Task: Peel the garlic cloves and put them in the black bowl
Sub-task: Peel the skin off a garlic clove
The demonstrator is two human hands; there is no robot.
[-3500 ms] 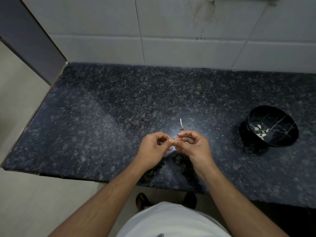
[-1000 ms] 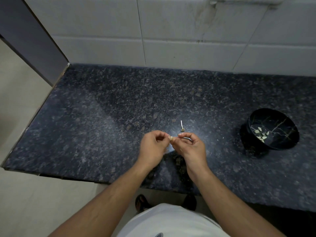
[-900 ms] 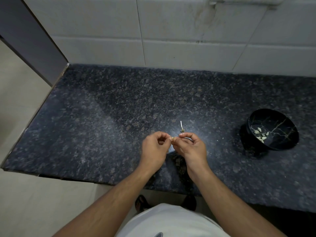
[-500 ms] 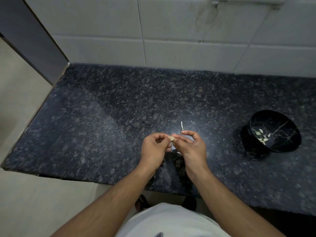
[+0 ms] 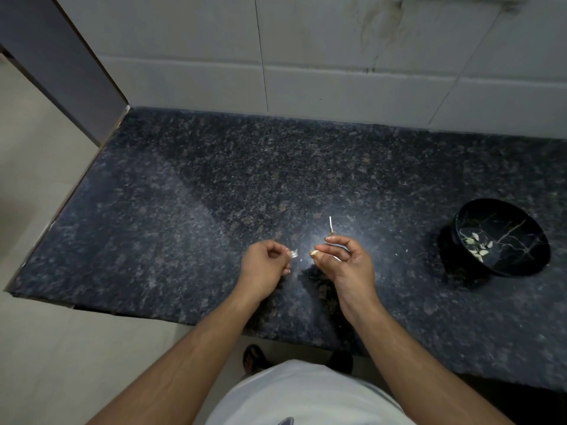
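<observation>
**Skin comes off, hands move apart**

Half a second ago I had both hands joined on one clove. Now they are separated. My left hand (image 5: 266, 265) pinches a thin, pale piece of skin (image 5: 294, 253) at its fingertips, the other fingers curled in. My right hand (image 5: 343, 261) pinches the garlic clove (image 5: 314, 253) between thumb and forefinger, just beside the skin but no longer touching it. I cannot tell if the clove is fully bare; it is too small to see.

The black bowl (image 5: 460, 222) stands well apart to the right on the granite counter (image 5: 184, 191), with several peeled cloves (image 5: 477, 248) inside. A small stem piece (image 5: 331, 226) lies beyond my right hand.

I judge the peeling of this clove nearly finished, and it should go into the bowl next.
</observation>
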